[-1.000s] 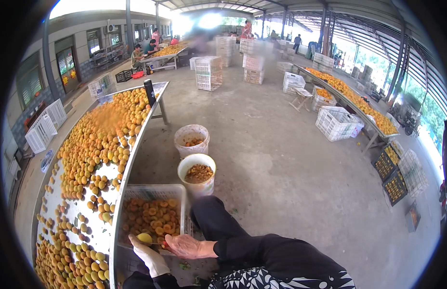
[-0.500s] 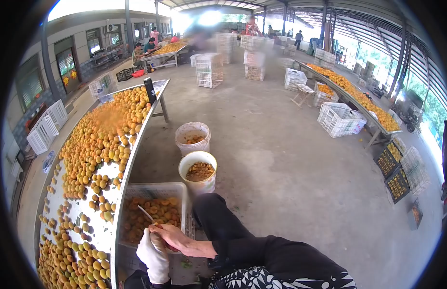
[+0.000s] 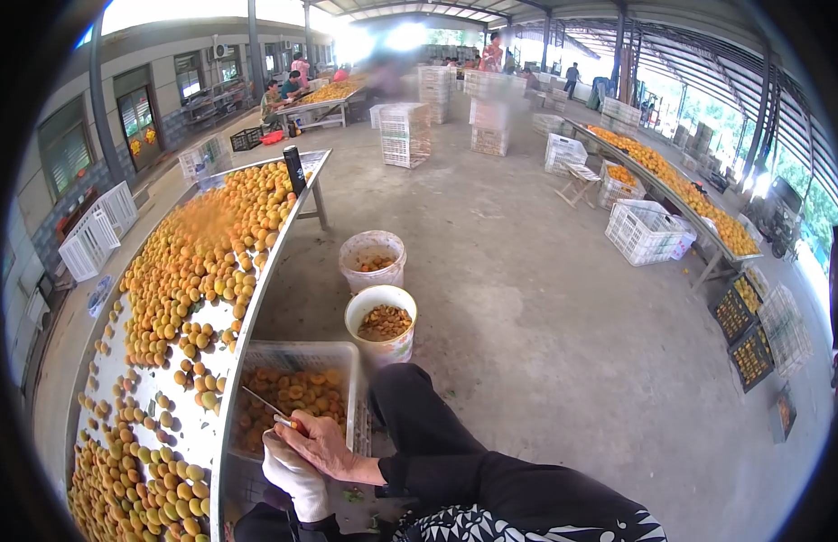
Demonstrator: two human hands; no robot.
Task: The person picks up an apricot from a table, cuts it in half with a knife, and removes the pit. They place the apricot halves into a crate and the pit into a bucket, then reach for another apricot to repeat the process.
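My right hand (image 3: 324, 444), bare, grips a small knife (image 3: 261, 404) whose thin blade points up and left over a white plastic crate (image 3: 297, 350). The crate holds cut orange fruit halves (image 3: 293, 388). My left hand (image 3: 293, 476), in a white glove, sits curled right under the right hand; anything in it is hidden. Both hands hover at the crate's near edge, beside the metal rim of a long table (image 3: 189, 429) heaped with small yellow-orange fruit (image 3: 198, 262).
Two white buckets (image 3: 383, 321) (image 3: 372, 257) with fruit bits stand on the concrete floor beyond the crate. My leg in black trousers (image 3: 437, 447) lies right of it. White crates (image 3: 647, 233), other fruit tables (image 3: 681, 190) and people working (image 3: 276, 95) are farther off.
One second ago my gloved left hand held a yellow fruit with the knife across it. Since then my right hand has lifted the knife, its blade now angled up-left, and covers the left hand.
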